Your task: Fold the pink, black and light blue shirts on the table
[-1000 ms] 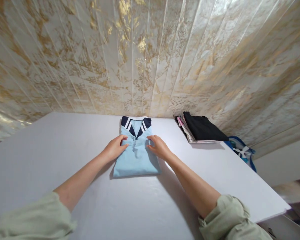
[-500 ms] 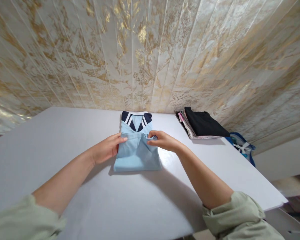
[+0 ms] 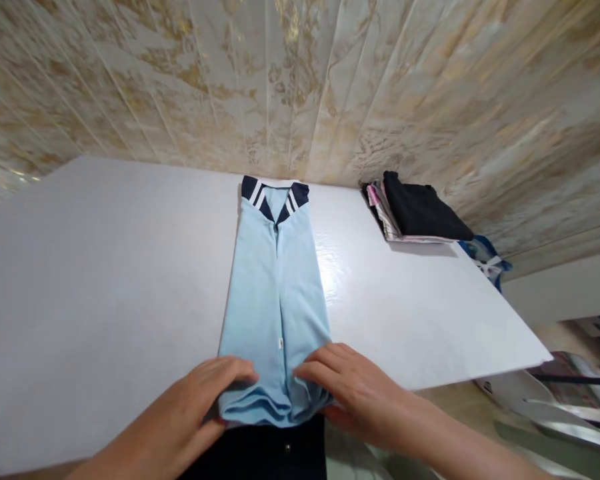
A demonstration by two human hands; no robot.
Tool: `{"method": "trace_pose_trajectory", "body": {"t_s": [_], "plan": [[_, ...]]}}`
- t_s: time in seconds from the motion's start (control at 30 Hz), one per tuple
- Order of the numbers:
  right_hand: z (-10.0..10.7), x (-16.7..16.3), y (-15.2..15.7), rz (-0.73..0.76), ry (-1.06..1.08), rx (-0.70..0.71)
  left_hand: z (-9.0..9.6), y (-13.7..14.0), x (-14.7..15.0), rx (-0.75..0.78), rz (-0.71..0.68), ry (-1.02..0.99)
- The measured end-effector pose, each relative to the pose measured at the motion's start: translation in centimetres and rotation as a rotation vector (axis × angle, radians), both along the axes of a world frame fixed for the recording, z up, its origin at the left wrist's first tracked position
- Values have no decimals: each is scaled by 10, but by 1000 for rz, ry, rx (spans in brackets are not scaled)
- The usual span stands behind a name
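Observation:
A light blue shirt with a navy, white-striped sailor collar lies lengthwise on the white table, its collar toward the wall. Both sides are folded in so that their edges meet along the middle, where a small white tag shows. At the near hem, my left hand grips the left corner, fingers on top and thumb underneath. The opposite corner is in my right hand, its fingers curled over the fabric. Between the hands the hem is lifted in wavy layers at the table's front edge.
A stack of folded clothes with a black garment on top sits at the back right. Beyond the right table edge is a blue and white bag-like item. A gold-patterned curtain hangs behind the table.
The shirt's lower part, folded up toward the collar before, is now laid out full length toward me. Both hands have moved down to the hem, and the view has tilted down.

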State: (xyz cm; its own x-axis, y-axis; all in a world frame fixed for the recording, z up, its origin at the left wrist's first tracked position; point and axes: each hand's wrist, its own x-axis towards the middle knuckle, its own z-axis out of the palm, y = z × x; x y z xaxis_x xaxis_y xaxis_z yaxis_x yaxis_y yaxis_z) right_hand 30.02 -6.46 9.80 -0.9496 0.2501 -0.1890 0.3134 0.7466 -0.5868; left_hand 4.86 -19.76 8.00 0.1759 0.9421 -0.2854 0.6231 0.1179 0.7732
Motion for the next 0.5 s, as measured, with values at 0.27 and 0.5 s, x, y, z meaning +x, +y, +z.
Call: {"method": "trace_pose_trajectory", "body": {"t_s": [0.27,0.5], "plan": [[-1,6,5,-64,144,-88,0,10,-3,66,-47,-60],[-9,-26,74,-434,115,-303,2,64,-30,-149,232,-184]]}}
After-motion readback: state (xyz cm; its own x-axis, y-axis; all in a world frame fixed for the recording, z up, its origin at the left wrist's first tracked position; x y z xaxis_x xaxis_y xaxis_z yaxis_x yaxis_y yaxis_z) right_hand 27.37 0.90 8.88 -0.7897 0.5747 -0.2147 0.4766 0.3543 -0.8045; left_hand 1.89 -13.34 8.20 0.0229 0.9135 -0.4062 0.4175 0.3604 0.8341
